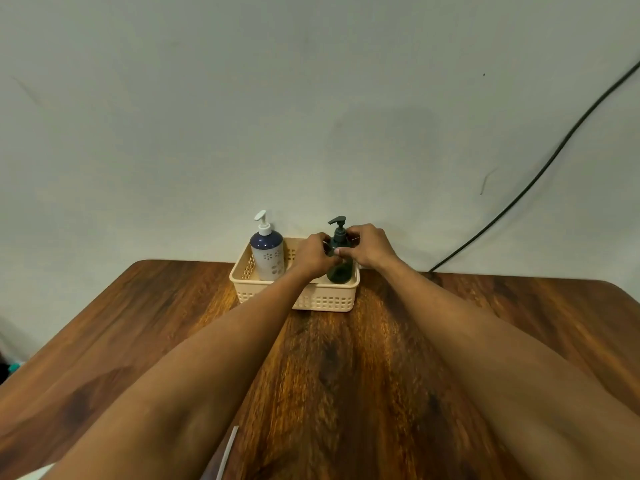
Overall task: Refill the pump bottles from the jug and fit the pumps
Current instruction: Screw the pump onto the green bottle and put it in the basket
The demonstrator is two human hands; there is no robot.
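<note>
Both hands reach far across the desk (346, 358) and meet on the dark green pump bottle (340, 268) at the right end of the cream plastic basket (322, 301); the left hand (313, 254) wraps the bottle's shoulder from the left, and the right hand (369, 245) closes on its neck and collar from the right, thumb across the front. Going from the biggest thing down: the wood-grain desk runs to a pale wall, with a black cable (540, 174) slanting down the wall at the right. The slotted basket sits at the desk's far edge, against the wall. In its left end stands a white bottle with a navy top (267, 256), upright, its white pump (262, 221) seated and apart from the hands. The dark pump head (337, 222) also stands on its bottle, above the fingers. No jug shows anywhere in view, and neither bottle's fill level can be read. Judging from this, both pumps look fitted and the bottles set away, so the work seems near its end; the hands may be giving the dark collar a last tightening or settling the bottle in place, though which I cannot tell.
</note>
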